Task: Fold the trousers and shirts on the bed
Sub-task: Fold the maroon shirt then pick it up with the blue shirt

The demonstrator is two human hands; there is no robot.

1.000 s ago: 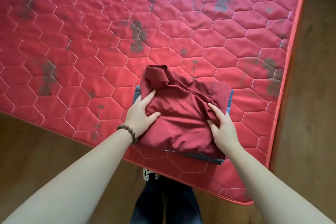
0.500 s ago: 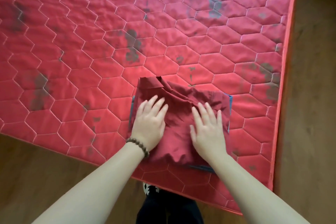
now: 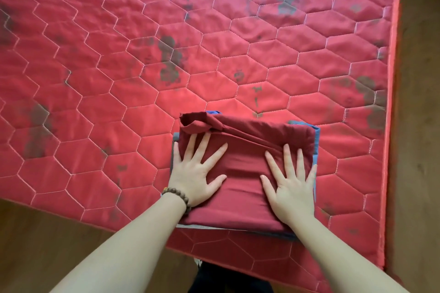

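A folded dark red shirt [image 3: 242, 157] lies near the front corner of the red quilted bed [image 3: 166, 54]. It sits on top of a folded blue-grey garment [image 3: 315, 145], of which only the edges show. My left hand [image 3: 195, 169] presses flat on the shirt's left side with fingers spread. On the right side my right hand [image 3: 289, 181] presses flat the same way. The shirt's collar bunches at the far left corner.
The bed's right edge [image 3: 390, 126] and front edge border a brown wooden floor [image 3: 419, 150]. Dark stains mark the mattress. My dark trouser legs [image 3: 228, 278] show below the bed's front edge.
Both hands went from gripping the shirt's sides to lying flat on top with fingers spread. The shirt looks flatter and squarer over the blue garment.
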